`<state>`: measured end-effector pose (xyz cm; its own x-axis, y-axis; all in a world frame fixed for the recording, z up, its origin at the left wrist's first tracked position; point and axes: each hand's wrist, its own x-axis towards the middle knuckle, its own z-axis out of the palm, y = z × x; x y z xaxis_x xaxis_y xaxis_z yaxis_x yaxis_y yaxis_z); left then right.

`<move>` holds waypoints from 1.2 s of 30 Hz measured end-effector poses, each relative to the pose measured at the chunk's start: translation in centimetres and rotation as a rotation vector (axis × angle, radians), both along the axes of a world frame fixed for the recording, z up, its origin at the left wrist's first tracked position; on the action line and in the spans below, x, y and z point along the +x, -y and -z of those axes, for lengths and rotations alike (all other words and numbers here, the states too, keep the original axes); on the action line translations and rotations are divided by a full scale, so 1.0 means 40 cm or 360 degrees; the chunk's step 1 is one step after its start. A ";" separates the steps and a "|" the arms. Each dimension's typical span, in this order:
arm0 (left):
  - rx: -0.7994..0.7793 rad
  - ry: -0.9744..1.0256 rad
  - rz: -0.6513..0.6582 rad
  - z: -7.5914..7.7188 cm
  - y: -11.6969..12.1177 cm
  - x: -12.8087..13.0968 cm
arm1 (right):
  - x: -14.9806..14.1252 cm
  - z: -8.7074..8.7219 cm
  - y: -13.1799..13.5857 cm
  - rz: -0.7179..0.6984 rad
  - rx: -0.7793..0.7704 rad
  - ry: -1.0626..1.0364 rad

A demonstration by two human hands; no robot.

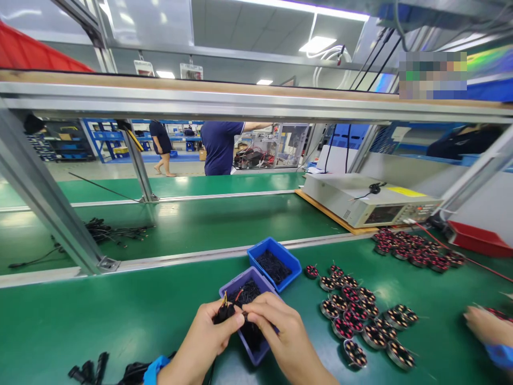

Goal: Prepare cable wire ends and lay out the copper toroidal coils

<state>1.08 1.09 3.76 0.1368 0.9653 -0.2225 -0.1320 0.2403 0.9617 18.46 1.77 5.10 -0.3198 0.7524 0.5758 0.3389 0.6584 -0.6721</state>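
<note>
Black wire leads held between both hands; blue plastic bin beneath

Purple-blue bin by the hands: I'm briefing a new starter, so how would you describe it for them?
On the green workbench, two plastic bins stand beside the wound coils. Yours is the nearer one, darker purple-blue, holding black wires beneath the left hand and right hand. The other bin, behind it, is brighter blue.

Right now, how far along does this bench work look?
Done-looking: many round coils lie on the green mat. In hand: the left hand grips a black wired part above a blue bin, right hand beside it. Remaining: another blue bin of black leads.
</note>
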 end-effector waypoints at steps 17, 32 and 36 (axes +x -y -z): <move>-0.0008 0.0007 0.0126 -0.028 0.012 0.002 | -0.039 0.020 0.010 0.0445 0.0148 -0.0365; 0.0039 -0.0002 0.0200 -0.013 0.008 -0.005 | -0.042 0.025 0.008 0.0462 0.0263 -0.0303; 0.0056 0.0035 0.0131 -0.022 0.014 0.004 | -0.038 0.030 0.004 0.0443 0.0376 -0.0219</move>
<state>1.23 0.51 4.65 0.2208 0.9577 -0.1848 -0.1345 0.2175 0.9667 16.94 1.61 3.90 -0.0294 0.6413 0.7668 0.4437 0.6958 -0.5649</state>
